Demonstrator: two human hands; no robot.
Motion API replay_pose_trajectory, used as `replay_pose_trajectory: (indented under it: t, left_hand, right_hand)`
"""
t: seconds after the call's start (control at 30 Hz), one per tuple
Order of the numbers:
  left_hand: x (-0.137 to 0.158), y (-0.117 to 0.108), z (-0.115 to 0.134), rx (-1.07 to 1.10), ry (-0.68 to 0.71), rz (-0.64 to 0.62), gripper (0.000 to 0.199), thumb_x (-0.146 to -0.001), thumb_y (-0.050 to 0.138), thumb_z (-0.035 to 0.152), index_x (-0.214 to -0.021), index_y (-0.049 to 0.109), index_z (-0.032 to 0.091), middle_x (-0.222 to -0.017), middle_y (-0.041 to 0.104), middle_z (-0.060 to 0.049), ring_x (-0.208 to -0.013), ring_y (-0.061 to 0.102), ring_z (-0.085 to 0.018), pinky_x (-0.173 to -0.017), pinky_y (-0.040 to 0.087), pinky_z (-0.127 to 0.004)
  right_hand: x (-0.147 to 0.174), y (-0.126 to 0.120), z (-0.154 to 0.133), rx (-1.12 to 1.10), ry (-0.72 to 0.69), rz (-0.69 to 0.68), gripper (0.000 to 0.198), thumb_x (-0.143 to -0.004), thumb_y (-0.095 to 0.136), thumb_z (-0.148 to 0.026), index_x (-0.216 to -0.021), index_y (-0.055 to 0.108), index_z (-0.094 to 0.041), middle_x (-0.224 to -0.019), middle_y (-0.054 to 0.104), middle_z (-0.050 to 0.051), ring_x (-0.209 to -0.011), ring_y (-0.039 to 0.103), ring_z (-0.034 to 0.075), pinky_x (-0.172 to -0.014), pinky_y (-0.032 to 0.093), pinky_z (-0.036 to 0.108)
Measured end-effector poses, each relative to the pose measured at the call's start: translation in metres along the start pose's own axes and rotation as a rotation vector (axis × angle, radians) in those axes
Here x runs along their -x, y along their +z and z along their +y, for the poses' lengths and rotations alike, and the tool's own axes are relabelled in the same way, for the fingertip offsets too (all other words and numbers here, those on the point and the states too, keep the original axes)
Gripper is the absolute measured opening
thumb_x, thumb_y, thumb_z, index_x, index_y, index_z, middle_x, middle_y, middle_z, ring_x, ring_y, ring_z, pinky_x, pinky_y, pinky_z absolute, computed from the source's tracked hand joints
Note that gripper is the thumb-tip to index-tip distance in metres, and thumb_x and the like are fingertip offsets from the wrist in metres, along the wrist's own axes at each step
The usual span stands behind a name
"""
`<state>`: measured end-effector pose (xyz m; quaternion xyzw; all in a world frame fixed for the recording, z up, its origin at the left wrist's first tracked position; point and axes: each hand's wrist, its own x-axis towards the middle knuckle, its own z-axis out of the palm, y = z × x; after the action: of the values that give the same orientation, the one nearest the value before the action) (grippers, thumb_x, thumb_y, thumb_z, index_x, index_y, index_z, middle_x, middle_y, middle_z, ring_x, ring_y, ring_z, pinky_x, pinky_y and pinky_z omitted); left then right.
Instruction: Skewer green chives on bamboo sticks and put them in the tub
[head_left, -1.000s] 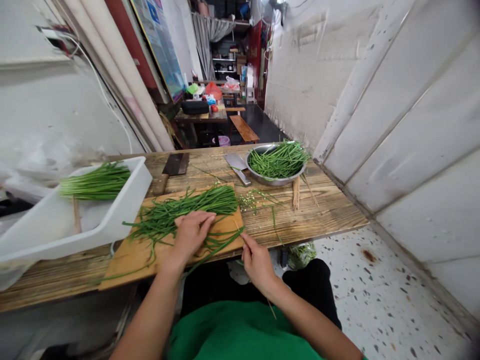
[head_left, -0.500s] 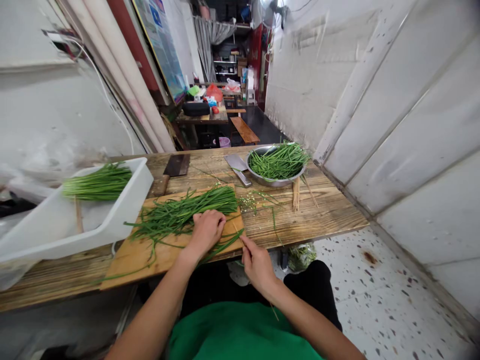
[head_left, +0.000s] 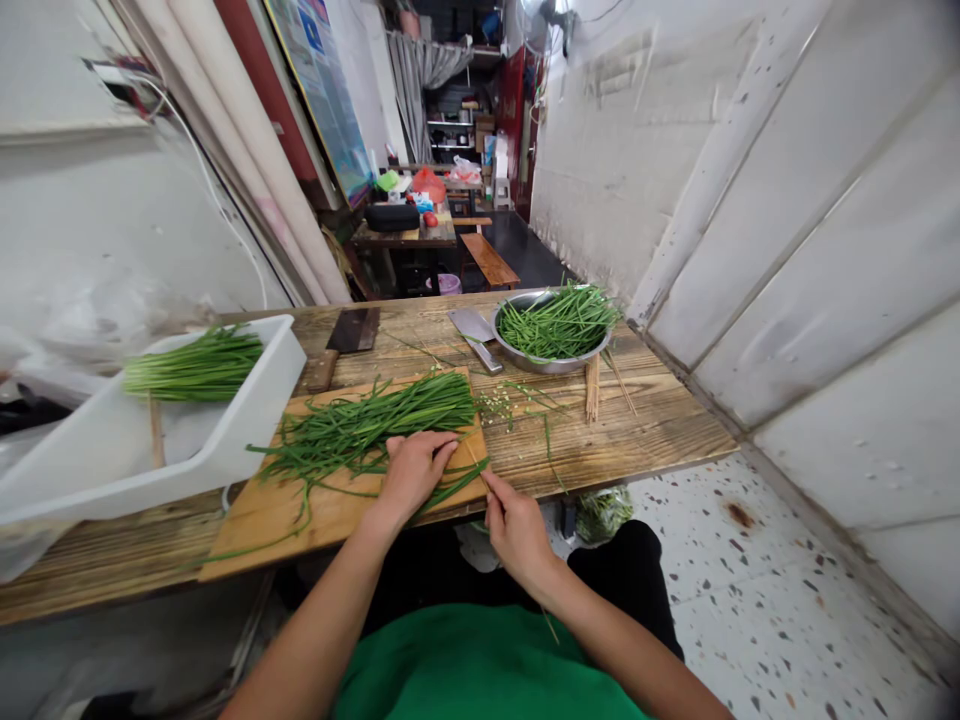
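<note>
My right hand (head_left: 519, 530) is closed around a thin bamboo skewer (head_left: 475, 456), which points up and left over the cutting board's right edge; its other end shows below my wrist. Some garlic chives (head_left: 456, 486) lie by the skewer, between my hands. My left hand (head_left: 414, 474) rests over the wooden cutting board (head_left: 262, 520), fingers and thumb drawn together in a pinch; what is between the fingertips is too small to tell. Just beyond it, a heap of garlic chives (head_left: 367, 420) spreads across the board.
A steel bowl (head_left: 551, 366) of chives stands at the back right, beside a cleaver (head_left: 474, 335) and a bunch of skewers (head_left: 592, 388). Another dark blade (head_left: 354, 330) lies behind the board. At left, a white tray (head_left: 247, 420) holds more chives (head_left: 195, 365).
My left hand's fingers have stretched slightly to the right, toward the cut ends of the chives. My right hand and the skewer have hardly moved.
</note>
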<state>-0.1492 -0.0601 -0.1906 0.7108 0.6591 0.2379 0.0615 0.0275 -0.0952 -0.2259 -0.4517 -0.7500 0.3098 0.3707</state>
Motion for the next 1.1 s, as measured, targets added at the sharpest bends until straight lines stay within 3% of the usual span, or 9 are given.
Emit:
replay_pose_trajectory:
  t: [0.33, 0.57, 1.1]
  left_hand:
    - [0.0019, 0.0023, -0.0028, 0.086, 0.040, 0.065, 0.025, -0.082, 0.049, 0.033, -0.090, 0.069, 0.022, -0.071, 0.066, -0.002, -0.067, 0.057, -0.015, -0.064, 0.038, -0.025]
    - [0.0016, 0.0032, -0.0044, 0.097, 0.054, 0.065, 0.023, -0.082, 0.049, 0.031, -0.092, 0.069, 0.024, -0.082, 0.069, -0.001, -0.075, 0.059, -0.015, -0.072, 0.038, -0.028]
    - [0.0015, 0.0034, -0.0041, 0.060, 0.044, 0.045, 0.026, -0.083, 0.046, 0.030, -0.096, 0.068, 0.024, -0.083, 0.070, -0.003, -0.076, 0.058, -0.017, -0.068, 0.038, -0.029]
  right_hand:
    - [-0.0010, 0.0025, 0.0026, -0.009, -0.023, 0.012, 0.040, -0.083, 0.034, -0.014, -0.115, 0.057, -0.008, -0.063, 0.065, 0.006, -0.054, 0.060, 0.015, -0.060, 0.050, 0.024]
    - [-0.0005, 0.0012, 0.0000, -0.005, -0.032, 0.020, 0.041, -0.083, 0.033, -0.015, -0.113, 0.059, -0.007, -0.059, 0.064, 0.006, -0.051, 0.059, 0.015, -0.060, 0.050, 0.024]
    - [0.0000, 0.0030, 0.0030, -0.001, -0.031, 0.026, 0.039, -0.083, 0.035, -0.014, -0.113, 0.059, -0.009, -0.057, 0.063, 0.004, -0.050, 0.058, 0.014, -0.060, 0.050, 0.024]
